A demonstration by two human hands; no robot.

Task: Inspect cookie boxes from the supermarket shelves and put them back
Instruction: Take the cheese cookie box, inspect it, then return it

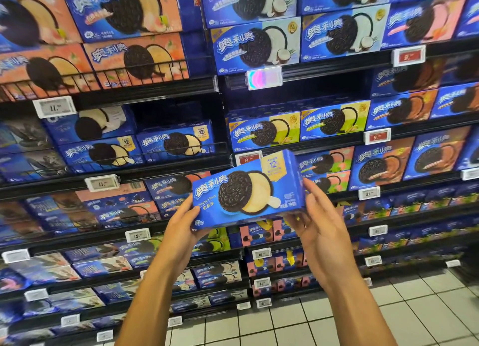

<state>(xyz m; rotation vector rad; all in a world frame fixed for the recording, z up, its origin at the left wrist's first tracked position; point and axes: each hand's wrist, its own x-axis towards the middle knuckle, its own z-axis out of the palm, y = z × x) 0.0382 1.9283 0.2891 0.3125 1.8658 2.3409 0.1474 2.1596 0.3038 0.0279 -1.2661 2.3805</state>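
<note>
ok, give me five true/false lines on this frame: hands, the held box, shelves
1. Both hands hold one box. True: the left hand grips its lower left corner, the right hand its right end.
2. The box is orange. False: it is blue, with a dark cookie and cream-coloured filling pictured.
3. The box rests on a shelf. False: it is held in the air in front of the shelves.
4. Matching blue boxes sit on a shelf up and to the left. True.
5. The floor is carpet. False: pale tiles.
</note>
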